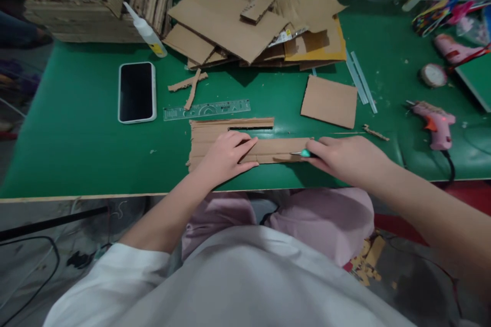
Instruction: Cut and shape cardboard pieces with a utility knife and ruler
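A cut piece of corrugated cardboard (203,144) lies near the front edge of the table, with a notch in its upper right side. My left hand (229,154) presses flat on it, thumb and fingers apart. My right hand (337,156) grips a craft knife (306,153) with a teal handle. Its thin blade points left and meets the lower right strip of the cardboard; how deep it sits in the board I cannot tell. A clear plastic ruler (207,110) lies just beyond the board.
Behind lie a heap of cardboard sheets (230,20), a glue bottle (148,36) and a phone (137,92). To the right are a square cardboard piece (329,102), glue sticks (360,82), a tape roll (433,75) and a pink glue gun (435,122) with a cord.
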`<state>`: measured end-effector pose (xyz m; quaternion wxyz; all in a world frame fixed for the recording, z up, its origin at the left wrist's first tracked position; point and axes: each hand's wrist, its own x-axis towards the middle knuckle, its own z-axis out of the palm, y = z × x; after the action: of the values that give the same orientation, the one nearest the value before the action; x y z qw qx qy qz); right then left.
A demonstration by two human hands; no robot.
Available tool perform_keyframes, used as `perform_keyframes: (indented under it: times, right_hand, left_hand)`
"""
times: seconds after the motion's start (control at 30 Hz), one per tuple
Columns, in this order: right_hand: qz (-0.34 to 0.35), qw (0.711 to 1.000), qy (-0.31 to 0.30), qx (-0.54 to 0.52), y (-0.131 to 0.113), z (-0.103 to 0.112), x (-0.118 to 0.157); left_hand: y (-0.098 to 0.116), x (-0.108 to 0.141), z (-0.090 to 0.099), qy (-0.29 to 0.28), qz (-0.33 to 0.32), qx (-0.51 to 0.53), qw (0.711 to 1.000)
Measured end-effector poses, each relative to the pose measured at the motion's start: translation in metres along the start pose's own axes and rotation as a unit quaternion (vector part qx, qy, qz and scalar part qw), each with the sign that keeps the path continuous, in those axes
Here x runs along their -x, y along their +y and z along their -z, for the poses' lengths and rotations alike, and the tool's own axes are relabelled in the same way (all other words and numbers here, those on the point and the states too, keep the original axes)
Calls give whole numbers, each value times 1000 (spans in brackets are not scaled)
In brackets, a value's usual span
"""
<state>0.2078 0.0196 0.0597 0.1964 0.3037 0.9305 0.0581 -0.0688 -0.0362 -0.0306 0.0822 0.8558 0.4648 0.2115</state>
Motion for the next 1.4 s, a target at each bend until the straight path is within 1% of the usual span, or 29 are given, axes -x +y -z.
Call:
perform_keyframes:
  times: [0.1,0.2,0.5,0.7,0.87,1.0,1.1,1.27,1.4]
  right_hand:
    - [27,999,18,-4,-19,8,-25]
    - [44,999,21,-13,-24,8,-38]
    - [50,999,9,-15,-28,4,-43]
    - [50,998,-22,-6,-33,12,-47]
    - [59,997,-44,-18,-31,18,-49]
    - [52,997,-50,-15,-24,17,-45]
    - [43,997,-57,2,-14,11,-35]
    - [21,996,-73,38,13,-6,-7]
    - [-22,995,-91,44,39,-24,20]
  left_hand:
    - [0,0,1,-1,-1,1,1000]
    - [1,0,2,-6,-2,1,1000]
    - [1,1,2,-11,5,5,1000]
    - [1,0,2,-12,6,8,1000]
    - [0,1,1,-7,7,24,1000]
    - [-1,2,1,-3,5,16,1000]
    - [-1,1,1,-5,7,11,1000]
    - [-1,0,2,-6,11,10,1000]
    - [-3,2,2,-4,8,7,1000]
